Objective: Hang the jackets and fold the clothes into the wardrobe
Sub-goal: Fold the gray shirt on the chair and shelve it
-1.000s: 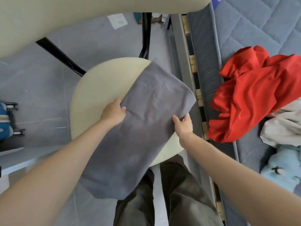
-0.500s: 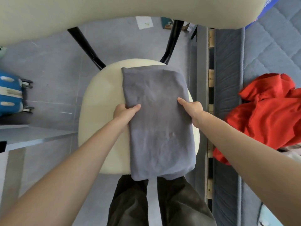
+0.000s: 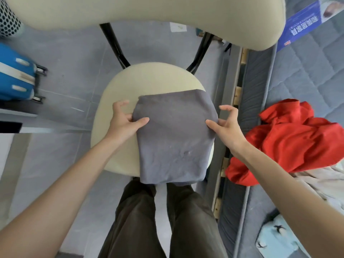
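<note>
A folded grey garment (image 3: 175,138) lies on the round cream seat (image 3: 119,90) of a chair. It covers the seat's right and near part, and its near end hangs over the seat's front edge just above the person's dark trousers (image 3: 158,220). The far end of the garment is a rounded fold across the middle of the seat.

The left hand (image 3: 124,121) is at the garment's left edge. Its thumb lies flat on top of the cloth and its lower fingers curl against the edge, pinching it, while the other fingers are spread and raised over the bare seat. The right hand (image 3: 229,125) is at the garment's right edge. Only its thumb tip rests on the cloth. Its fingers are bent like a claw and lifted clear, holding nothing.

The chair's cream backrest (image 3: 130,13) spans the top of the view. To the right, a crumpled red garment (image 3: 290,142) lies on a grey quilted mattress (image 3: 307,75), touching a pale garment (image 3: 325,183), with a light blue one (image 3: 275,237) nearer. A blue suitcase (image 3: 14,77) stands on the grey floor (image 3: 70,58) at left.
</note>
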Action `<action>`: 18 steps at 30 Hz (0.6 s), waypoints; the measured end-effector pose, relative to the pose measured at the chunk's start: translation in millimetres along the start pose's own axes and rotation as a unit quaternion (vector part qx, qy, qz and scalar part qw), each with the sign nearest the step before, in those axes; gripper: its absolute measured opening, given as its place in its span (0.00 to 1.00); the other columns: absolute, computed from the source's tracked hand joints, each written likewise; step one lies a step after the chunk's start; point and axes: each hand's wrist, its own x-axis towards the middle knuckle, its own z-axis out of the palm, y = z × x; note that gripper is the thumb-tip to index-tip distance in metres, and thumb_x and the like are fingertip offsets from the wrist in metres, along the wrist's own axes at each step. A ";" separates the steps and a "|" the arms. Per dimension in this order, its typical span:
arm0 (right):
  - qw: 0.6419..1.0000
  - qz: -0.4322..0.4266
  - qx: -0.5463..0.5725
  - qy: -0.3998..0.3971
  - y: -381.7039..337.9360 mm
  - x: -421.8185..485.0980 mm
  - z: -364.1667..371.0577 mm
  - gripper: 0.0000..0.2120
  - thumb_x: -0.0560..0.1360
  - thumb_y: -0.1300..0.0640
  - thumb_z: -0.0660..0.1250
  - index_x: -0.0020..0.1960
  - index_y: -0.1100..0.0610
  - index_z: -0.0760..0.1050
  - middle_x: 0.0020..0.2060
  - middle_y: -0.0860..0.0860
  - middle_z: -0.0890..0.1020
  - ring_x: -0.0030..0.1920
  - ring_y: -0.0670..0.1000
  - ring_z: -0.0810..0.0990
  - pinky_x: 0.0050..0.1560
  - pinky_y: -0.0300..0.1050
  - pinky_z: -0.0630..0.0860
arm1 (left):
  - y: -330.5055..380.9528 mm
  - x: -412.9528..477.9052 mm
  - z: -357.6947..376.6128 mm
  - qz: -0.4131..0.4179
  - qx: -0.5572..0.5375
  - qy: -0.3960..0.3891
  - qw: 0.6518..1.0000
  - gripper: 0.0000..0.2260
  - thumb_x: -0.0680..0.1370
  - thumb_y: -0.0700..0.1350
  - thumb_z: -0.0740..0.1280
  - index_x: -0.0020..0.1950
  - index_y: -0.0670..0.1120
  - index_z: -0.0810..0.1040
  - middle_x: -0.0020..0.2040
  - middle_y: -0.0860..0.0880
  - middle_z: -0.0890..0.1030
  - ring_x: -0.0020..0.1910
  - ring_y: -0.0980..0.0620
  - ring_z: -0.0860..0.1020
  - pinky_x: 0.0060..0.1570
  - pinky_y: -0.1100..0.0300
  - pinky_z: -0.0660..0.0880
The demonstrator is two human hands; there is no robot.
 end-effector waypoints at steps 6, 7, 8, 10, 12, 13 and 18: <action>0.960 -0.090 -0.248 -0.095 0.0 -40.7 -14.6 0.35 0.68 0.65 0.76 0.70 0.44 0.69 0.55 0.54 0.81 0.52 0.53 0.79 0.55 0.35 0.75 | 0.0 -48.2 -12.7 0.130 0.260 -0.065 0.954 0.30 0.67 0.39 0.78 0.65 0.57 0.74 0.51 0.57 0.78 0.46 0.56 0.78 0.43 0.73 0.71; 0.951 -0.105 -0.280 -0.081 -2.1 -46.7 -15.3 0.33 0.66 0.64 0.77 0.68 0.45 0.73 0.56 0.48 0.81 0.55 0.48 0.78 0.54 0.26 0.70 | 0.8 -56.0 -12.6 0.147 0.307 -0.061 0.938 0.27 0.68 0.41 0.77 0.65 0.53 0.76 0.50 0.53 0.77 0.46 0.53 0.77 0.43 0.69 0.69; 0.941 -0.118 -0.308 -0.070 -4.5 -52.9 -16.4 0.31 0.65 0.62 0.78 0.65 0.47 0.76 0.56 0.46 0.82 0.56 0.45 0.78 0.52 0.21 0.67 | 2.2 -64.6 -12.3 0.166 0.345 -0.061 0.922 0.24 0.70 0.42 0.76 0.65 0.50 0.77 0.47 0.52 0.75 0.44 0.52 0.75 0.43 0.67 0.65; 0.914 -0.151 -0.371 -0.066 -11.2 -66.0 -20.3 0.25 0.66 0.60 0.78 0.61 0.49 0.80 0.52 0.48 0.84 0.53 0.46 0.80 0.51 0.23 0.67 | 8.1 -82.6 -14.5 0.196 0.390 -0.064 0.897 0.19 0.73 0.43 0.74 0.63 0.46 0.79 0.43 0.52 0.71 0.42 0.53 0.71 0.42 0.66 0.61; 0.878 -0.193 -0.432 -0.077 -22.7 -80.2 -25.2 0.18 0.68 0.58 0.77 0.57 0.50 0.82 0.44 0.50 0.83 0.46 0.49 0.80 0.49 0.35 0.71 | 18.6 -100.3 -19.4 0.212 0.410 -0.062 0.885 0.14 0.75 0.43 0.72 0.60 0.44 0.80 0.43 0.51 0.71 0.43 0.51 0.71 0.42 0.63 0.62; 0.866 -0.212 -0.447 -0.079 -30.6 -86.6 -27.3 0.15 0.69 0.57 0.76 0.55 0.50 0.83 0.40 0.49 0.80 0.43 0.50 0.78 0.47 0.40 0.72 | 25.9 -109.2 -22.5 0.213 0.413 -0.057 0.883 0.13 0.75 0.44 0.71 0.59 0.44 0.81 0.44 0.49 0.71 0.44 0.49 0.73 0.43 0.61 0.64; 0.814 -0.319 -0.484 -0.043 -93.9 -102.8 -38.6 0.14 0.71 0.51 0.74 0.56 0.52 0.81 0.43 0.47 0.72 0.48 0.52 0.74 0.41 0.49 0.75 | 85.8 -144.3 -41.8 0.256 0.376 0.030 0.890 0.11 0.75 0.40 0.71 0.56 0.41 0.82 0.45 0.41 0.75 0.49 0.42 0.75 0.49 0.57 0.68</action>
